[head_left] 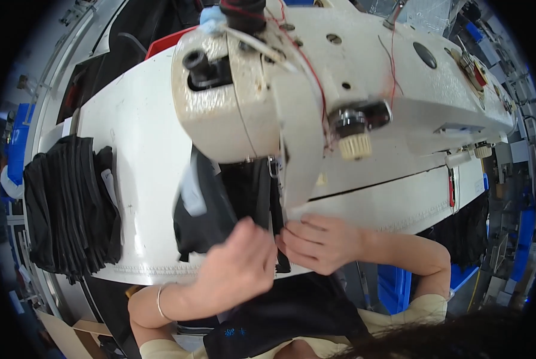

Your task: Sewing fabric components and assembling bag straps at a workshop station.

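In the head view, black cloth (pixel 203 232) lies on the white table (pixel 145 197), partly under the sewing machine (pixel 220 119). It points long-ways toward the table's near edge. The left hand (pixel 239 263) and right hand (pixel 320 244) curl beside it; I can't tell if they pinch it.

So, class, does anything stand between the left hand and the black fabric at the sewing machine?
Nothing visible: the left hand overlaps the black fabric in view. The sewing machine head stands beyond the hand.
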The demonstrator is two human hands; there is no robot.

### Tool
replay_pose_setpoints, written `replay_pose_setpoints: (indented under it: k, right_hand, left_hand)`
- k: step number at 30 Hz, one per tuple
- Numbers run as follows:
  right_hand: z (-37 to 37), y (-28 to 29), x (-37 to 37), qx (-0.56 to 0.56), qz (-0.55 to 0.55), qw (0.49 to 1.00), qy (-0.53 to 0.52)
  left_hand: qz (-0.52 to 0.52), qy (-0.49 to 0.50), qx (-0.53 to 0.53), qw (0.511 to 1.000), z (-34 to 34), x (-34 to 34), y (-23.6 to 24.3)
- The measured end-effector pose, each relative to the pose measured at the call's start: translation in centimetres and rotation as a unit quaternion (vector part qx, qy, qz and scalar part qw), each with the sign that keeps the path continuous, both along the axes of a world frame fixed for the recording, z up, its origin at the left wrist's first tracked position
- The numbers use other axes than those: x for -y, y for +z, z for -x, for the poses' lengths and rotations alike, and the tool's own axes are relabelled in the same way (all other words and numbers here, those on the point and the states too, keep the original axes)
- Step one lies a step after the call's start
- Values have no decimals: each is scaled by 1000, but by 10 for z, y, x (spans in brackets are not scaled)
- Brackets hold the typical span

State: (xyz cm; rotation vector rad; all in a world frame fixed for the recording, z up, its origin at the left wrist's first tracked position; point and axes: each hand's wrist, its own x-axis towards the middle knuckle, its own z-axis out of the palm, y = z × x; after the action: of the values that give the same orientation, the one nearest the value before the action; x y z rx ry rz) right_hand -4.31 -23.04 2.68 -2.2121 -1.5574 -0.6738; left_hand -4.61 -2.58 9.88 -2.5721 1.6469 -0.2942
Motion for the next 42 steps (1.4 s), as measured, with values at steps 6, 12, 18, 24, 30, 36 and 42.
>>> replay_pose_setpoints:
  k: [6,12,18,24,30,36,42]
  right_hand:
    - [34,3,-1,2,-34,999,-35]
    - [43,5,-5,-30,-91,994,-44]
    - [49,3,-2,-22,-60,997,-43]
    - [55,-8,1,-36,48,997,-44]
    - [60,-11,-2,-98,-33,992,-75]
    - [59,-16,4,-85,-26,994,-58]
    - [60,-18,4,-82,-22,995,-48]
  left_hand:
    - [90,40,50,994,63,-16,-36]
    - [246,92,95,960,71,-16,-58]
    - [347,161,-139,913,53,-24,-44]
    - [354,248,-49,900,3,-52,6]
    - [117,52,23,992,55,-14,-39]
    - [195,65,-32,978,60,2,-64]
    - [202,67,-47,976,60,1,-67]
